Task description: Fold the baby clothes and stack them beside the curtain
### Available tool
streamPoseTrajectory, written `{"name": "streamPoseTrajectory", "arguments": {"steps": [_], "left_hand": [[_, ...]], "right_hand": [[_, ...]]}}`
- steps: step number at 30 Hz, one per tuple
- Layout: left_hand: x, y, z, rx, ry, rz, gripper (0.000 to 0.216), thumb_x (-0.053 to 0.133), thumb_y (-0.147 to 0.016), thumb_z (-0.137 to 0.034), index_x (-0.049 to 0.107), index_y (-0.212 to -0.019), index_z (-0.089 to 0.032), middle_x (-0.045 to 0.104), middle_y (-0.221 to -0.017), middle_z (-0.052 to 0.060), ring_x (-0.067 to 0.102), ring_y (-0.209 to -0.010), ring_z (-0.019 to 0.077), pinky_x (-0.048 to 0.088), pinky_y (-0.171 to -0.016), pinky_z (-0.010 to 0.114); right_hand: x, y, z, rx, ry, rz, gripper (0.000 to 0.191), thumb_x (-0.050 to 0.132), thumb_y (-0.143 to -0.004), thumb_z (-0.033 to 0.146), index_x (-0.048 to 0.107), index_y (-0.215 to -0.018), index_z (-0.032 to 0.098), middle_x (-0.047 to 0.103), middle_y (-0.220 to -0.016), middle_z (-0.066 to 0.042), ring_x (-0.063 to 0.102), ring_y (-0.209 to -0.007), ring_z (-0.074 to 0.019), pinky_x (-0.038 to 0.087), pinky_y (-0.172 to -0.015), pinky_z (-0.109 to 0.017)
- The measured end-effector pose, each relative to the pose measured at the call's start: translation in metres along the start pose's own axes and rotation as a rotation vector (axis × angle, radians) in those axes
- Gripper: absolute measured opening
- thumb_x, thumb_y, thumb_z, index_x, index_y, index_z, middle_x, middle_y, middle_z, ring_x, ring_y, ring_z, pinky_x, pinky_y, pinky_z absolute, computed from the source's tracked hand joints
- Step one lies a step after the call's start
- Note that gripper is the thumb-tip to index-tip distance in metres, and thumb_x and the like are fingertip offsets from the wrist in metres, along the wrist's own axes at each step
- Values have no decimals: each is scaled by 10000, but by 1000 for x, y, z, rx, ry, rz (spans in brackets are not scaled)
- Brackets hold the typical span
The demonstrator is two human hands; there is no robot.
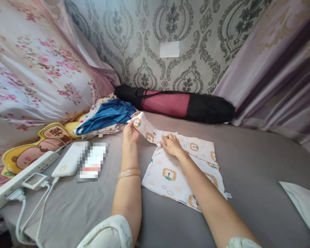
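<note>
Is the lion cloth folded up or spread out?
Mostly spread: lion cloth lies flat on the bed, left hand holding one end, right hand pressing it.

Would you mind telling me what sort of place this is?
Probably a bedroom at home: a grey-sheeted bed, a floral quilt heaped beside it and damask wallpaper behind. The left hand pinches and the right hand presses a lion-print garment on it.

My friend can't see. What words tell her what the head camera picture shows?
A person's left hand pinches one end of a lion-print cloth spread on a grey bed, while the right hand presses flat on it. A clothes pile and a black-and-pink bag lie behind it.
</note>
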State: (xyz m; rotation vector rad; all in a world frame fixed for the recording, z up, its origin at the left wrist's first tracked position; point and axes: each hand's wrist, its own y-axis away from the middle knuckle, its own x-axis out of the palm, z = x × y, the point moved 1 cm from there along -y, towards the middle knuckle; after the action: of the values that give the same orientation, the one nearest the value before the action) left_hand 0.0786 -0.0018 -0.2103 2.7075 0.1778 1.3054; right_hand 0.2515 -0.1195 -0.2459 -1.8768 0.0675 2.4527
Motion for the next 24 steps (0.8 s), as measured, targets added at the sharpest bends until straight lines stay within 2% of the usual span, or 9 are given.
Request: {"name": "streamPoseTrajectory", "arguments": {"steps": [2, 5, 12, 15, 17, 19, 21, 23, 24], "left_hand": [[11, 8, -5, -42, 115, 83, 39, 546, -873, -134, 583, -869, -145, 692, -795, 41, 675, -775, 138, 524, -747, 223], [24, 19, -9, -72, 174, 132, 143, 456, -931, -112, 594, -901, -132, 701, -852, 54, 678, -797, 120, 527, -786, 218], [47, 38, 3, -80, 107, 246, 226, 445, -942, -118, 624, -807, -148, 711, -829, 39, 676, -919, 135, 499, -904, 238], [51, 40, 9, -68, 76, 283, 212, 468, -927, -117, 629, -794, -152, 715, -811, 37, 673, -951, 151, 491, -930, 266], [49, 38, 11, -50, 68, 290, 176, 505, -910, -124, 626, -786, -158, 715, -810, 32, 674, -940, 150, 492, -922, 270], [44, 32, 11, -31, 73, 271, 148, 530, -899, -137, 619, -784, -163, 712, -805, 26, 677, -907, 140, 495, -904, 260], [37, 26, 9, -15, 101, 250, 142, 530, -901, -143, 610, -785, -166, 709, -797, 20, 679, -870, 125, 496, -890, 250], [31, 20, 7, -8, 139, 248, 149, 515, -907, -138, 600, -788, -168, 707, -789, 15, 678, -843, 115, 497, -881, 243], [29, 18, 6, -6, 155, 250, 153, 508, -909, -133, 597, -789, -168, 707, -782, 12, 678, -835, 112, 497, -877, 240]], "right_hand": [[-3, -2, 1, 7, -1, 47, 461, 389, -939, 456, 479, -1344, 256, 479, -1244, -104, 408, -1159, -268, 311, -976, -387], [-9, -6, 5, 41, 3, 114, 549, 375, -926, 504, 407, -1410, 245, 458, -1292, -127, 392, -1216, -286, 295, -1003, -405], [-24, -28, 26, 200, 8, 268, 758, 385, -867, 647, 241, -1506, 267, 330, -1490, -159, 309, -1354, -345, 272, -1043, -478], [-32, -36, 24, 226, -32, 326, 855, 504, -781, 690, 277, -1496, 279, 351, -1492, -157, 386, -1310, -365, 333, -1000, -474], [-36, -38, 16, 177, -139, 341, 800, 594, -755, 625, 383, -1448, 286, 466, -1422, -133, 512, -1202, -332, 411, -918, -406], [-37, -37, 5, 140, -229, 292, 609, 585, -816, 508, 497, -1370, 273, 582, -1308, -104, 590, -1094, -276, 440, -840, -329], [-34, -34, -3, 142, -218, 125, 402, 484, -904, 377, 595, -1267, 244, 637, -1226, -94, 598, -1071, -238, 426, -822, -288], [-29, -30, -4, 120, -146, -28, 339, 406, -942, 291, 659, -1161, 236, 648, -1196, -87, 583, -1081, -216, 407, -828, -271], [-25, -28, -2, 94, -114, -58, 327, 401, -944, 276, 683, -1105, 240, 657, -1169, -78, 584, -1067, -206, 403, -822, -264]]}}
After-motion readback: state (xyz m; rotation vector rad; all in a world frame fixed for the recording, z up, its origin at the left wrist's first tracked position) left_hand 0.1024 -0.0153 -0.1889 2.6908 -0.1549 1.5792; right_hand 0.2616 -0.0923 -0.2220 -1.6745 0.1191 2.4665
